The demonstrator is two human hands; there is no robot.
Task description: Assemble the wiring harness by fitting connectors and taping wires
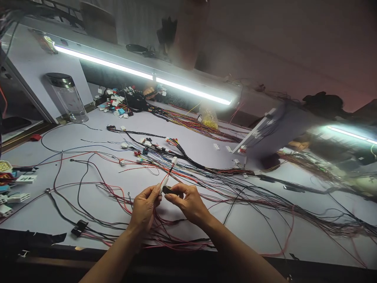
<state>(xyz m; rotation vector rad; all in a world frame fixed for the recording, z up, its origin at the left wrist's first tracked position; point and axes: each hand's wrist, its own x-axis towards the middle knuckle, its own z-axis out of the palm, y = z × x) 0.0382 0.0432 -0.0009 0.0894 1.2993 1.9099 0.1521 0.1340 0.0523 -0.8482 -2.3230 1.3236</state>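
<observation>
Near the middle front of the table, my left hand is closed, pinching a thin bunch of red and dark wires with a white piece at the fingertips. A small white connector tops this bunch, pointing away from me. Close beside it, my right hand is closed on a small dark rounded piece that looks like a roll of black tape. The tape lies right by the white piece; whether they touch I cannot tell. Loose red and black wires run below both hands.
Long wire bundles cross the table to the right. White connectors pile up at the back left, near a glass bottle. More connectors lie at the left edge. A lamp tube hangs low. A co-worker's hand shows behind.
</observation>
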